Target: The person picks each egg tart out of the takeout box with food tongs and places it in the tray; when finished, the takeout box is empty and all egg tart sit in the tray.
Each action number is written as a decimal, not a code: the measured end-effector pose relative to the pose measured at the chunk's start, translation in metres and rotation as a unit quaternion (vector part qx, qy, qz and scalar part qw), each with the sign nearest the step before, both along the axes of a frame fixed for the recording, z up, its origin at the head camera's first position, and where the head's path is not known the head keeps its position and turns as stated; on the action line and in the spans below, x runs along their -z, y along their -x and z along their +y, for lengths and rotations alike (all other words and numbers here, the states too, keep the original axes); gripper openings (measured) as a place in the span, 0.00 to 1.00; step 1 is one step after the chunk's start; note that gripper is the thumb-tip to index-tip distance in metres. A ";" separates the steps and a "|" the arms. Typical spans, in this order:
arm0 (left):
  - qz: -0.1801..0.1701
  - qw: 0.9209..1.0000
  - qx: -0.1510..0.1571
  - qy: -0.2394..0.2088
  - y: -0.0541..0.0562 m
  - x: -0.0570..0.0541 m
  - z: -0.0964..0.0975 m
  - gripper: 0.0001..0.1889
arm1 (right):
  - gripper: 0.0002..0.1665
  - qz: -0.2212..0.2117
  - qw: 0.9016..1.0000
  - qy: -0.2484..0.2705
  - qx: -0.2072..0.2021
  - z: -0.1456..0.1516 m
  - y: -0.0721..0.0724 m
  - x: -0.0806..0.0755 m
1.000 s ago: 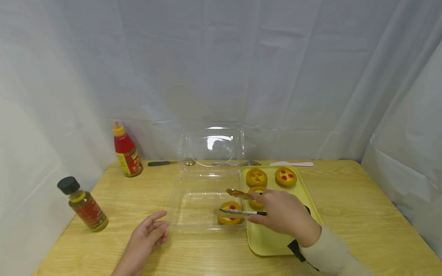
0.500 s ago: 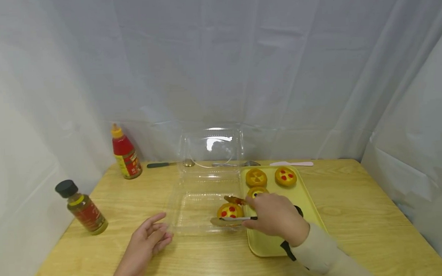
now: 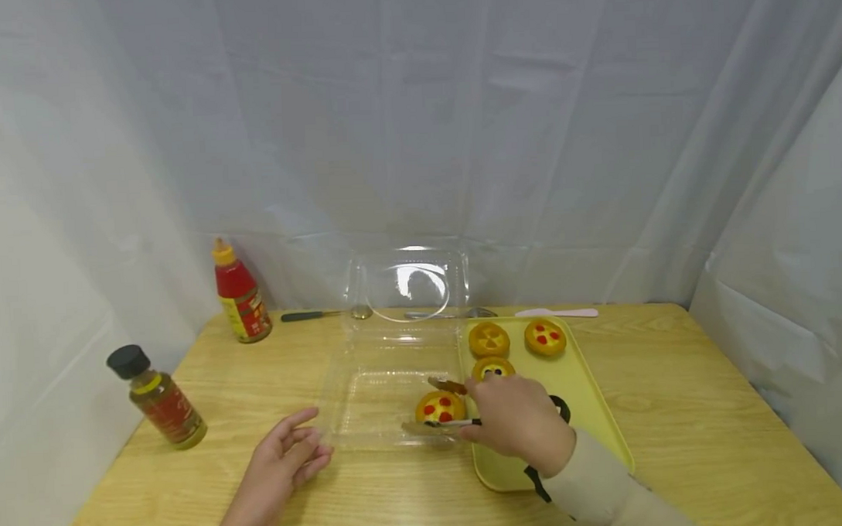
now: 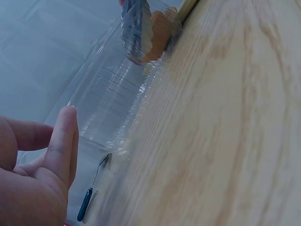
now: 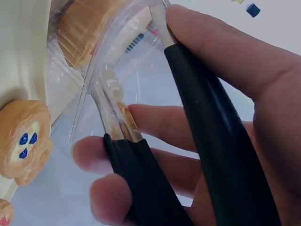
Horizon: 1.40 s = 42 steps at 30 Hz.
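My right hand (image 3: pixel 520 422) grips black-handled tongs (image 5: pixel 200 113), fingers curled round both arms. In the head view the tong tips lie apart, one on each side of a round tart (image 3: pixel 440 408) with red pieces on top. That tart sits at the right end of the hinged clear plastic container (image 3: pixel 370 392), whose lid stands up at the back. Beside the container's front left corner, my left hand (image 3: pixel 278 461) holds nothing, its fingers loosely bent. A yellow tray (image 3: pixel 579 412) on the right bears several tarts, one with dark blue pieces (image 5: pixel 23 139), partly behind the right hand.
A red sauce bottle (image 3: pixel 241 296) and a black-capped bottle (image 3: pixel 163 403) stand on the left. Along the back lie a dark-handled spoon (image 3: pixel 304 316), another spoon (image 3: pixel 481 313) and a pink knife (image 3: pixel 556 313). White curtain (image 3: pixel 417 139) borders the table.
The tong tips have spread from over the tart to either side of it, uncovering its red pieces. My right hand has shifted slightly left and nearer. The left hand has barely moved.
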<state>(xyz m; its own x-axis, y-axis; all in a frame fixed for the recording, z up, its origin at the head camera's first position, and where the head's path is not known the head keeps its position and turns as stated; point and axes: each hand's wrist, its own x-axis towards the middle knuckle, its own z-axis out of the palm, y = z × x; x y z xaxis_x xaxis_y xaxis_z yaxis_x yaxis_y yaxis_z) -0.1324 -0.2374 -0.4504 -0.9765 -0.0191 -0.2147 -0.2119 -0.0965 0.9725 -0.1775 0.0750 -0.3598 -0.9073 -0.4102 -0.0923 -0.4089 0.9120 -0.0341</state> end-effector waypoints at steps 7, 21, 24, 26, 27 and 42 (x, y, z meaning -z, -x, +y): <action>-0.002 1.000 0.000 -0.004 0.001 0.001 0.002 0.24 | 0.26 0.003 0.999 0.030 -0.015 0.002 0.003 0.005; 0.000 1.000 0.005 0.000 0.000 -0.001 0.003 0.25 | 0.32 0.067 0.995 0.064 -0.023 0.018 0.003 0.002; -0.002 1.000 0.004 -0.003 0.001 -0.001 0.004 0.25 | 0.33 0.078 0.994 0.072 -0.018 0.022 0.000 -0.002; -0.003 1.000 0.002 -0.004 0.001 -0.001 0.004 0.26 | 0.33 0.084 0.993 0.076 -0.014 0.024 -0.002 -0.004; -0.003 1.000 0.002 -0.004 0.001 -0.001 0.004 0.26 | 0.32 0.089 0.993 0.078 -0.013 0.025 -0.003 -0.005; 0.000 1.000 -0.008 -0.011 -0.001 -0.001 0.006 0.27 | 0.34 0.143 0.981 0.128 0.009 0.064 -0.010 -0.014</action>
<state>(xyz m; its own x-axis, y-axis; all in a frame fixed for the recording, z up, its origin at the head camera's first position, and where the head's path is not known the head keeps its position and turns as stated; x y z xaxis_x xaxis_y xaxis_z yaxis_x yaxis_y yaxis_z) -0.1316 -0.2315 -0.4496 -0.9761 -0.0303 -0.2152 -0.2102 -0.1207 0.9702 -0.1675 0.1392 -0.3453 -0.8882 -0.3705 0.2718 -0.4191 0.8957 -0.1484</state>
